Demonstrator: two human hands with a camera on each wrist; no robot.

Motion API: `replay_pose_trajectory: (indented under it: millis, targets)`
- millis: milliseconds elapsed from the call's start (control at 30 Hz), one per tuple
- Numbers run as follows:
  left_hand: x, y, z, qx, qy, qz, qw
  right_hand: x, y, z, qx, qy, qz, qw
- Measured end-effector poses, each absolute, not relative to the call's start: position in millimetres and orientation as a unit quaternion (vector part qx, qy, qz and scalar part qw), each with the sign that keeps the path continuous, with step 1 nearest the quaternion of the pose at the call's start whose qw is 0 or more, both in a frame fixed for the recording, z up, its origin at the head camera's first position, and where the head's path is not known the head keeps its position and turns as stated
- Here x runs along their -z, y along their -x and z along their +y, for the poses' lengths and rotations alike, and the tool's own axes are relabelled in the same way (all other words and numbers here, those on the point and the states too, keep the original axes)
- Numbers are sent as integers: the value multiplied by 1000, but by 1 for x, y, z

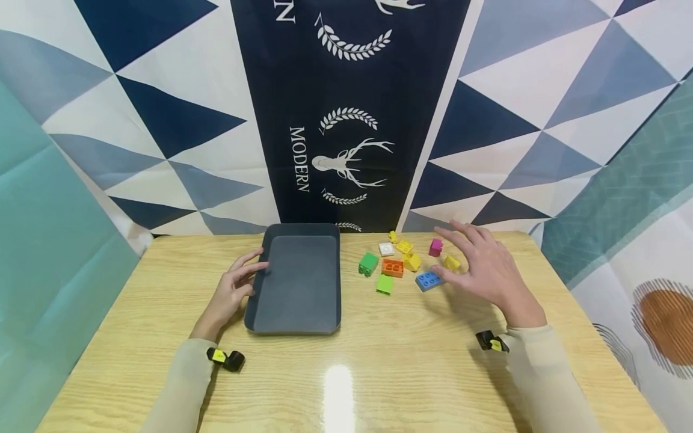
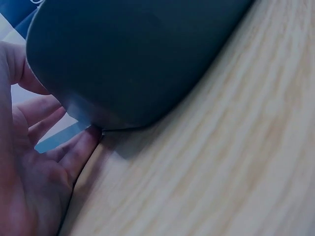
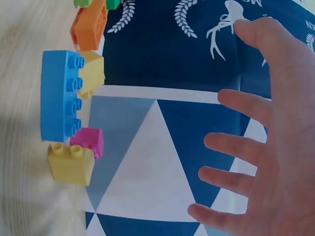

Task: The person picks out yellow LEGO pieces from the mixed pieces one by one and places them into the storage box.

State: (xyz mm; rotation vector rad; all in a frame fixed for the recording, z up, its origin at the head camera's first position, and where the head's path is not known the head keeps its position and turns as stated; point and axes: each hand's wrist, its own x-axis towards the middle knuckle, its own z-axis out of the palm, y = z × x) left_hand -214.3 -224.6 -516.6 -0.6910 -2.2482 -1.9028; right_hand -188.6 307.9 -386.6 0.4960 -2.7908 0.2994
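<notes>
My left hand (image 1: pixel 235 291) is at the left side of a dark grey tray (image 1: pixel 303 285), its loosely extended fingers touching the tray's edge. The tray's outer wall (image 2: pixel 128 59) fills much of the left wrist view and hides some fingertips. My right hand (image 1: pixel 487 267) hovers with spread fingers, holding nothing. Nearest to it lie a blue brick (image 1: pixel 429 281), a yellow brick (image 1: pixel 452 263) and a magenta brick (image 1: pixel 435 247). In the right wrist view, the blue brick (image 3: pixel 56 96) stands apart from the fingers.
Further left lie an orange brick (image 1: pixel 392 267), a green brick (image 1: pixel 368 264), a lime brick (image 1: pixel 384 284), a white brick (image 1: pixel 386 249) and several yellow bricks (image 1: pixel 412 261). A patterned cloth (image 1: pixel 352 120) hangs behind the wooden table (image 1: pixel 400 361).
</notes>
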Motion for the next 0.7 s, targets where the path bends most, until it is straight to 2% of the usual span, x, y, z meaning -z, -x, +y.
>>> replay_pose_trajectory:
  millis: [100,400,567,700]
  targets:
    - [516,213,-225,626,225,-745,57,386,188,311,-133,-163,-964,159]
    - [511,211,-222,613,208,-761,46,389,194,318,-175,-173,-929,276]
    - [510,210,-222,614,202,-762,41,394,197,319,-173,-172,-921,304]
    - [508,210,-220,616,199,-761,44,400,201,323,-189,-180,-919,297]
